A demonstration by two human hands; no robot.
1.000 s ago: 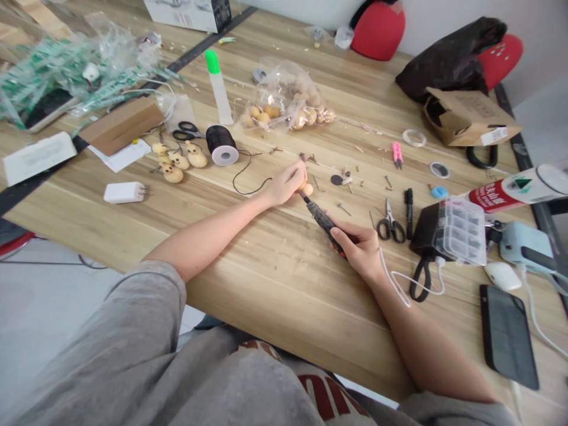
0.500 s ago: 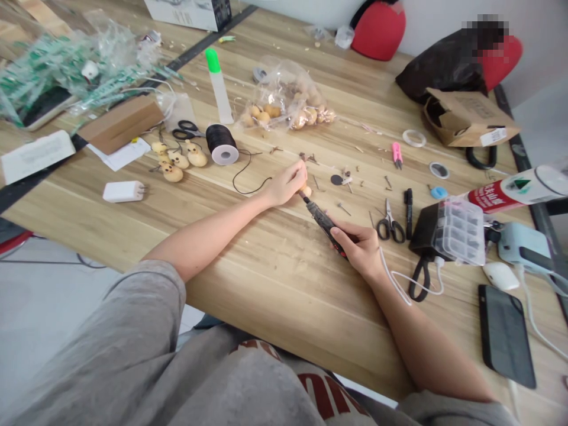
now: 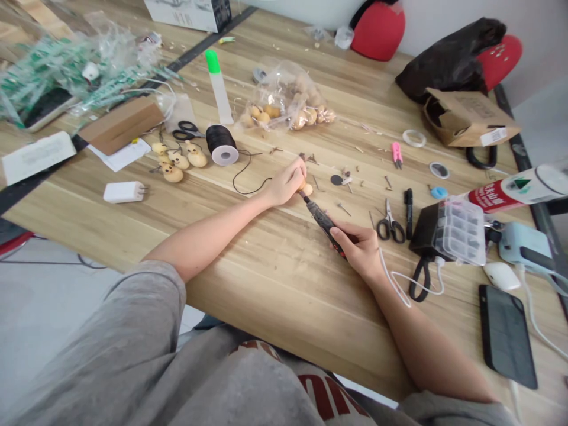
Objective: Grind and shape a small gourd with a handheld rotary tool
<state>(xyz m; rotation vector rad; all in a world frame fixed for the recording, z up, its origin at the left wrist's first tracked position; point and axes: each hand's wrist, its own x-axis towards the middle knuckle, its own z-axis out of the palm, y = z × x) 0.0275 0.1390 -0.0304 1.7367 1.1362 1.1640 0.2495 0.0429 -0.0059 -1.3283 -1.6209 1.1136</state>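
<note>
Small round tan gourd, partly hidden by left hand

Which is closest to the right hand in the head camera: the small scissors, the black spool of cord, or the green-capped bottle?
From the right hand:
1. Small scissors, just beside it on the right.
2. Black spool of cord, far left.
3. Green-capped bottle, behind the spool.

Two scissors; four loose gourds; one thread spool.

Left hand pinching small gourd, right hand gripping rotary tool, wooden table
</note>
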